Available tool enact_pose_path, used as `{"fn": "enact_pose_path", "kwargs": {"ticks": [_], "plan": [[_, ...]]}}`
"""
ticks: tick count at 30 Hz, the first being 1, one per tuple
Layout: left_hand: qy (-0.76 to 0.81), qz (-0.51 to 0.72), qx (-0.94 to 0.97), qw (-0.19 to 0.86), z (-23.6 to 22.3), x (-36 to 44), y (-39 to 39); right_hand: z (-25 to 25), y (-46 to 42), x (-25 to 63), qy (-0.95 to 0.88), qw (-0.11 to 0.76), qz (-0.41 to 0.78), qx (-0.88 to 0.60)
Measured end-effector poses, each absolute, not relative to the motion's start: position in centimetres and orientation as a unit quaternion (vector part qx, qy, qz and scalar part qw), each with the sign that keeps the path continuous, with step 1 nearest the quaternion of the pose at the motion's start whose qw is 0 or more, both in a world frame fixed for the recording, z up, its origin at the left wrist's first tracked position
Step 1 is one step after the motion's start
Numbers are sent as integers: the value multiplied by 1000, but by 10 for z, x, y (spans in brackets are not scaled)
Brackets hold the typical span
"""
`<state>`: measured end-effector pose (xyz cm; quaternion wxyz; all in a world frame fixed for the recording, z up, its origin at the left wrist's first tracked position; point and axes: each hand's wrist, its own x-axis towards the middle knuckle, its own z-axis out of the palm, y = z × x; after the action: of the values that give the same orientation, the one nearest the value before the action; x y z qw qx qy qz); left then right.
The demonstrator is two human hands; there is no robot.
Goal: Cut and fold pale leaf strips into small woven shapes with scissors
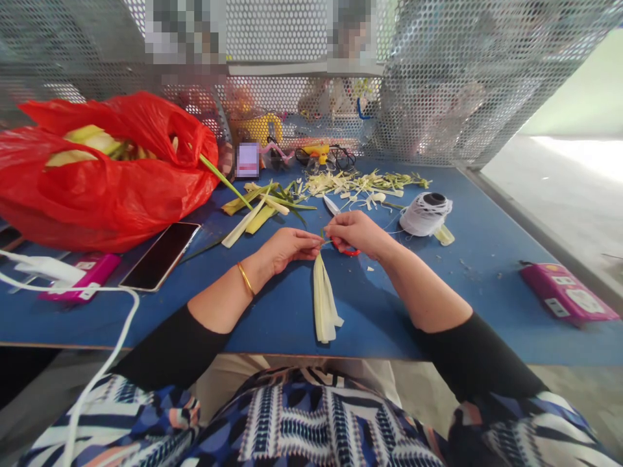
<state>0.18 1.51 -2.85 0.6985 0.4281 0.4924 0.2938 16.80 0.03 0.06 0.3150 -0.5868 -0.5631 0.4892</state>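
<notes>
My left hand (294,249) pinches the narrow top of a pale corn husk bundle (323,305), whose leaves hang down and fan out toward the table's front edge. Close by on the right, my right hand (354,232) has its fingertips pressed together at the bundle's tip, apparently on a thin thread. A white thread spool (426,214) stands to the right, with a strand trailing toward that hand. Scissors (331,205) lie under my right hand, their red handles partly covered and the blade pointing away.
A red plastic bag (111,168) of husks fills the left. Husk strips (253,217) and shredded scraps (360,184) lie at the back, before a perforated metal screen (433,84). A phone (161,257), white cable (131,318) and magenta boxes (569,293) lie on the blue table (467,285).
</notes>
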Motion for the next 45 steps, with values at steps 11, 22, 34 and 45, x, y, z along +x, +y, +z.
{"fn": "enact_pose_path", "kwargs": {"ticks": [11,22,34,45], "plan": [[460,257,498,688,-30,2,13,-11,-2,154,-546,335,501,-581],[425,356,525,646,-28,2,13,-2,0,167,-638,410,339,-557],[404,407,511,640,-29,1,16,-16,2,163,-673,380,354,-526],[387,403,510,654,-33,1,18,-13,4,164,-687,323,340,-555]]}}
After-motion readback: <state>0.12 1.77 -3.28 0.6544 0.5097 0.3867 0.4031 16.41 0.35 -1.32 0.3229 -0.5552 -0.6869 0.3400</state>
